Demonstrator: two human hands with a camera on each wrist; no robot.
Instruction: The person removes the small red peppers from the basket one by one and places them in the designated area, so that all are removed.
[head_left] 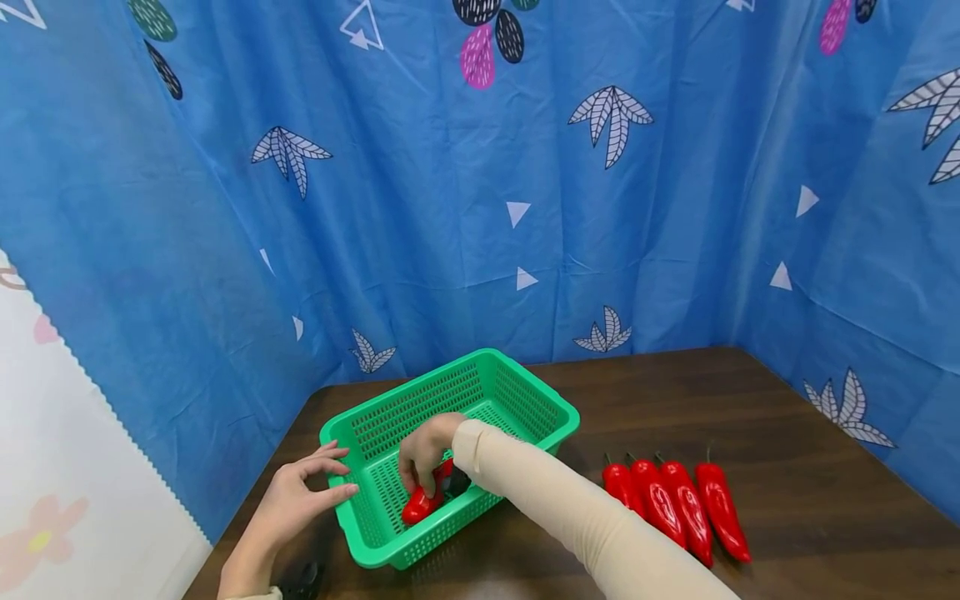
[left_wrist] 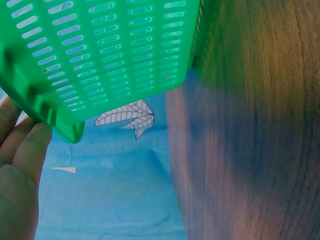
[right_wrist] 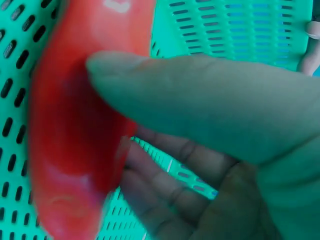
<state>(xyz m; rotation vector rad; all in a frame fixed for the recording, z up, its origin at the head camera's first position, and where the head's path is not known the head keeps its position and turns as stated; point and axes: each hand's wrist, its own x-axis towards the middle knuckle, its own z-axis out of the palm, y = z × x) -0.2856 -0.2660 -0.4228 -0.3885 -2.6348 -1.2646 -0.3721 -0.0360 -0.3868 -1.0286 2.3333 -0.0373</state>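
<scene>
A green plastic basket (head_left: 495,358) with slotted walls stands on the table. Low inside its near left part, my right hand (head_left: 427,450) holds a glossy red chili pepper (head_left: 422,506). The right wrist view shows the thumb (right_wrist: 190,95) pressed along this pepper (right_wrist: 75,150), with the other fingers on its far side. My left hand (head_left: 296,500) holds the basket's left rim, thumb and fingers a little apart. From the left wrist, several fingertips (left_wrist: 35,140) appear against the outer lip of the basket (left_wrist: 115,55). The right forearm covers part of the near wall.
Several red chili peppers (head_left: 660,500) lie side by side on the dark wooden table (head_left: 810,517), right of the basket. Behind the table hangs a patterned blue curtain (head_left: 465,208). A white floral cloth (head_left: 67,467) is at the far left.
</scene>
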